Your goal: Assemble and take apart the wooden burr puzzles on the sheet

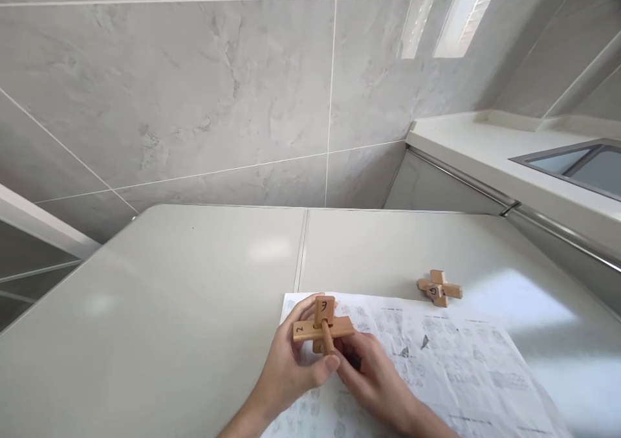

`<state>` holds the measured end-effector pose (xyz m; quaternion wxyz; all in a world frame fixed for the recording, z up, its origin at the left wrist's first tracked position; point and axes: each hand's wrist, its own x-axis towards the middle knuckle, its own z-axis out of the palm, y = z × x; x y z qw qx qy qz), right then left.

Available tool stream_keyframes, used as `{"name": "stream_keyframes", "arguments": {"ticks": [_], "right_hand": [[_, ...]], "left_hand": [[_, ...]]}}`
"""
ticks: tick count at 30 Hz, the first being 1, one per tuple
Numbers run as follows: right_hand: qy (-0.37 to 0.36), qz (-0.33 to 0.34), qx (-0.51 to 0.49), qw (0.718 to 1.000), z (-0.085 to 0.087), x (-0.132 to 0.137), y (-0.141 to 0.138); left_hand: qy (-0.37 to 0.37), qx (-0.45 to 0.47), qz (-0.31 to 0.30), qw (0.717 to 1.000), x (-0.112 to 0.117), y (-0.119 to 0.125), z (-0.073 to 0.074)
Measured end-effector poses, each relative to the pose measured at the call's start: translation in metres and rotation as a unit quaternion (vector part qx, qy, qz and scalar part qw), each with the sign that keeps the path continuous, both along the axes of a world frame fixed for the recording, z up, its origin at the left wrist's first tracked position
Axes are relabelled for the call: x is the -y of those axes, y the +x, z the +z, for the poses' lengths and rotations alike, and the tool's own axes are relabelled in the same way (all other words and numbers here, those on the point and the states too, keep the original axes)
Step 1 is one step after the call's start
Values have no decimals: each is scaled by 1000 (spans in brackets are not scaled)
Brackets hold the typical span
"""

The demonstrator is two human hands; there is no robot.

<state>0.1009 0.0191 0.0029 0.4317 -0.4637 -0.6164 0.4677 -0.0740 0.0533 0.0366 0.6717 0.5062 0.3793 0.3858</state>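
I have 2 bare hands working above the near edge of a printed sheet (466, 360), and the wooden assembly (323, 327) sits between them, lifted clear of the pale table (145, 321). The left hand (286, 363) grasps it from the left, fingers curled behind the blocks and thumb close to the lower end of the round peg (328, 339). The right hand (376, 376) grips the right side, fingertips at and under the end of the crossbar (303, 330), which is marked 2. I can't quite make out how those right fingertips meet the wood, since the bar and the thumbs cover them.

To handle this well, I would let the left hand bear the weight and leave the right for fine pressure, pushing straight along the peg's line. If a part binds, I'd ease off and realign rather than twist, because a skewed push could spread the joint. The upright block (325, 306) wants backing from behind. The other wooden cluster (437, 289) lies well apart, beyond the sheet's far edge.
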Motion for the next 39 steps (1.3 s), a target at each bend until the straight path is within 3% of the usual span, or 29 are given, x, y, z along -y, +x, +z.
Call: {"name": "stream_keyframes", "arguments": {"ticks": [13, 26, 39], "right_hand": [[-101, 31, -178, 978, 1, -2, 1], [-73, 15, -166, 983, 0, 0, 2], [-87, 28, -137, 986, 2, -2, 3]], "left_hand": [[52, -48, -33, 997, -6, 0, 5], [39, -52, 15, 998, -1, -2, -7], [-4, -76, 7, 997, -1, -7, -15]]}}
